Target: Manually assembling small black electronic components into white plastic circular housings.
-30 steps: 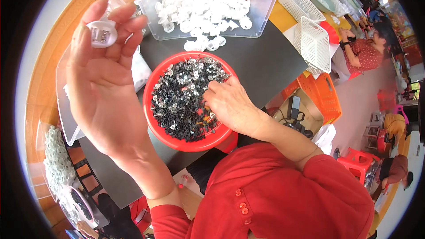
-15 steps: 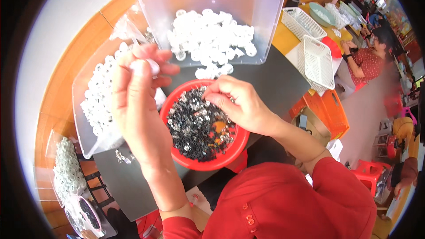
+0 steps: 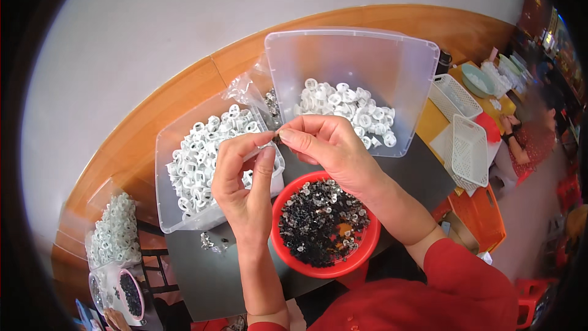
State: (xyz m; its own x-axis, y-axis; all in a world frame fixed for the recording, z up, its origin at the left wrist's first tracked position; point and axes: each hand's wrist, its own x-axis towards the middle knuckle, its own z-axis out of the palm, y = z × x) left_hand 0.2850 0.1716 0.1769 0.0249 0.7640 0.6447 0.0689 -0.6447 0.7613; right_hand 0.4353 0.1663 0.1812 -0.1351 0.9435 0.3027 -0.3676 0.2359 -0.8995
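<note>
Right hand: the hand (image 3: 331, 147) pinches a small dark piece (image 3: 277, 138) between thumb and index finger, above the desk (image 3: 196, 282).
Left hand: the hand (image 3: 242, 187) brings its index fingertip right beside that pinch, thumb spread lower; whether its fingers grasp anything I cannot tell.
Just changed: the right hand has left the bowl and the left has come in to meet it; the white piece that the left fingers held up earlier no longer shows clearly.
Meaning: picking from the bowl has given way to two-handed work, I judge.
Red bowl: by the desk's near edge, its rim (image 3: 327, 273) around black and clear bits (image 3: 309, 227).
Left bin: toward the desk's left edge, full of white rings (image 3: 196, 178).
Back bin: at the desk's far edge, holding white pieces (image 3: 343, 104).
</note>
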